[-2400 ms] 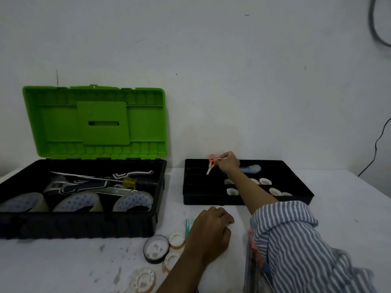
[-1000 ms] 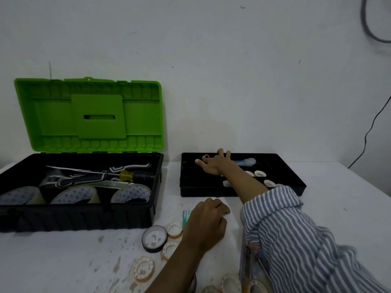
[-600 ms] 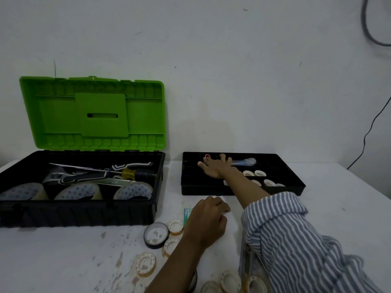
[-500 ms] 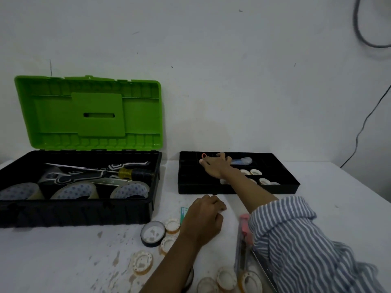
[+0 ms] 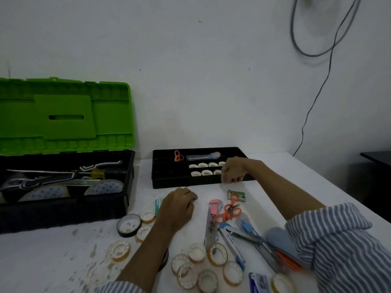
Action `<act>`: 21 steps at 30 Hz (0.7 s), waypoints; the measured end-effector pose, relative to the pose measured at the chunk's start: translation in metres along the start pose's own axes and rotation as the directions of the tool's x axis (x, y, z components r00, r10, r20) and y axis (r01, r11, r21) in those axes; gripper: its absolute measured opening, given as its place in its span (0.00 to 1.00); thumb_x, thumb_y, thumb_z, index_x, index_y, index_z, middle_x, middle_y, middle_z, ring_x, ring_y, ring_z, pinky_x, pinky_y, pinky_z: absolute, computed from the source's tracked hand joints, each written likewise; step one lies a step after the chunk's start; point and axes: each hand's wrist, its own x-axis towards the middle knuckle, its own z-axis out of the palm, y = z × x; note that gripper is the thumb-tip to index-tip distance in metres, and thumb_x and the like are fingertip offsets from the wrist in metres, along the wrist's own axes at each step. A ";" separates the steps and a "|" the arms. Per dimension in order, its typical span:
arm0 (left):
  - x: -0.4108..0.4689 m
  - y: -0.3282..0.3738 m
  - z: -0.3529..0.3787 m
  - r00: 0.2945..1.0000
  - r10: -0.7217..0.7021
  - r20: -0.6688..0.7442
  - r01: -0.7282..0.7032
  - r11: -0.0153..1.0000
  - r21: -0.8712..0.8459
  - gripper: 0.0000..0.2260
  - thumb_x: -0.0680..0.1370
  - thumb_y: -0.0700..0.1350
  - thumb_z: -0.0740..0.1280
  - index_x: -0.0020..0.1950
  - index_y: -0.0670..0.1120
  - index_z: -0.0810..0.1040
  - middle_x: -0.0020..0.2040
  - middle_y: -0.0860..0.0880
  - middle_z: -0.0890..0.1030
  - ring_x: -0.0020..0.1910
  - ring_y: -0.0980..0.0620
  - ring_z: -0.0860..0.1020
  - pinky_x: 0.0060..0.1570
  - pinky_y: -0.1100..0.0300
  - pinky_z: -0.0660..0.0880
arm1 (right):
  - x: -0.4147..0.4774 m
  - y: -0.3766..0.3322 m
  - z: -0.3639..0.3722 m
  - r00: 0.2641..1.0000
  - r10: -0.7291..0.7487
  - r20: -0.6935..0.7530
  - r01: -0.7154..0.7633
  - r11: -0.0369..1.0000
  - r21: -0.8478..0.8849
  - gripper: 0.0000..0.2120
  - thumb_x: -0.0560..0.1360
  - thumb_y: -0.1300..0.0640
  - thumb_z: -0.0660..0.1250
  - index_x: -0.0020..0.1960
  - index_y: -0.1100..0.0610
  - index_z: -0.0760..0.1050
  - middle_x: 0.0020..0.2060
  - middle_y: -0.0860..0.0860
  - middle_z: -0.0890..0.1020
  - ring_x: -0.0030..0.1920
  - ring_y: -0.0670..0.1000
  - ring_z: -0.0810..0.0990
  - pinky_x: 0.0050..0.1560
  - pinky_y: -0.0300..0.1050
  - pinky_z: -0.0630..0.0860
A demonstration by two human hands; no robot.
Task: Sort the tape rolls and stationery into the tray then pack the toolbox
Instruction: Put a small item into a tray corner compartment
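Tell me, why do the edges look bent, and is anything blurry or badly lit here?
In the head view the wide-angle lens skews straight lines, as on the green toolbox lid; the light is soft and even, with only faint shadows on the table and no glare; the striped sleeve at lower right is smeared, while the tray looks sharper.

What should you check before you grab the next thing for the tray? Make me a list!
1. Right hand empty: cannot tell; its fingers curl at the tray's near wall.
2. Free tray compartments: ok; the left ones look empty.
3. Orange scissors on the table clear to grab: ok; nothing covers them.
4. Left hand out of the way: ok; it rests on the table.
5. Tape rolls all sorted: not ok; many lie loose on the table.
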 end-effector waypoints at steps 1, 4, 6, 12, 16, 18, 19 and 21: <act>0.000 0.000 0.000 1.000 -0.002 0.004 0.002 1.000 0.000 0.14 0.71 0.41 0.58 0.50 0.43 0.81 0.48 0.47 0.83 0.48 0.50 0.79 0.47 0.63 0.70 | -0.004 0.006 0.002 1.000 0.007 0.004 -0.007 1.000 -0.013 0.10 0.73 0.64 0.66 0.54 0.60 0.80 0.39 0.54 0.78 0.35 0.49 0.75 0.36 0.37 0.73; -0.002 -0.001 -0.001 1.000 -0.015 0.016 0.015 1.000 -0.005 0.15 0.71 0.42 0.57 0.52 0.43 0.81 0.50 0.46 0.82 0.49 0.50 0.79 0.48 0.64 0.68 | -0.012 0.019 0.010 0.998 0.023 0.055 -0.021 0.999 -0.047 0.15 0.71 0.68 0.67 0.56 0.57 0.80 0.41 0.50 0.77 0.40 0.48 0.76 0.40 0.38 0.76; -0.003 -0.001 0.000 1.000 -0.019 0.023 0.020 1.000 -0.008 0.15 0.71 0.42 0.57 0.52 0.43 0.81 0.50 0.46 0.82 0.49 0.50 0.79 0.48 0.64 0.68 | -0.014 0.026 0.016 0.995 0.044 0.088 -0.040 0.998 -0.052 0.20 0.70 0.71 0.67 0.59 0.57 0.77 0.41 0.48 0.74 0.46 0.51 0.75 0.44 0.40 0.76; -0.003 0.000 -0.001 0.999 -0.030 0.027 0.030 0.999 -0.018 0.16 0.71 0.41 0.57 0.51 0.42 0.81 0.49 0.46 0.82 0.49 0.50 0.79 0.49 0.64 0.68 | -0.017 0.045 0.031 0.998 0.036 0.053 -0.032 0.996 -0.080 0.27 0.67 0.62 0.75 0.64 0.56 0.71 0.60 0.55 0.75 0.51 0.51 0.73 0.41 0.37 0.73; -0.003 -0.001 0.000 0.999 -0.045 0.025 0.046 0.999 -0.024 0.16 0.71 0.42 0.57 0.52 0.43 0.81 0.50 0.46 0.82 0.50 0.51 0.78 0.51 0.65 0.68 | -0.017 0.052 0.033 1.000 -0.010 0.022 0.011 0.998 -0.054 0.23 0.67 0.55 0.76 0.60 0.56 0.74 0.57 0.55 0.79 0.49 0.51 0.76 0.43 0.37 0.72; -0.003 -0.001 0.000 0.999 -0.043 0.021 0.044 0.999 -0.024 0.15 0.71 0.42 0.57 0.51 0.43 0.81 0.50 0.47 0.82 0.49 0.51 0.79 0.50 0.65 0.68 | -0.016 0.055 0.033 0.999 -0.036 -0.009 0.035 0.997 -0.075 0.20 0.68 0.56 0.75 0.58 0.57 0.76 0.56 0.54 0.80 0.52 0.52 0.77 0.48 0.39 0.73; -0.003 0.000 0.000 0.999 -0.043 0.016 0.043 0.999 -0.023 0.15 0.71 0.42 0.58 0.51 0.43 0.81 0.49 0.47 0.83 0.49 0.51 0.79 0.50 0.65 0.68 | -0.015 0.056 0.031 0.999 -0.043 -0.009 0.042 0.996 -0.075 0.19 0.68 0.57 0.75 0.58 0.57 0.77 0.55 0.54 0.80 0.52 0.51 0.77 0.48 0.38 0.74; -0.002 0.000 0.001 0.999 -0.042 0.008 0.042 0.999 -0.021 0.15 0.71 0.42 0.58 0.51 0.43 0.81 0.49 0.47 0.83 0.49 0.52 0.79 0.50 0.66 0.68 | -0.016 0.059 0.023 0.999 -0.037 0.002 0.038 0.998 -0.046 0.18 0.68 0.59 0.75 0.58 0.58 0.78 0.52 0.54 0.79 0.47 0.48 0.76 0.42 0.35 0.74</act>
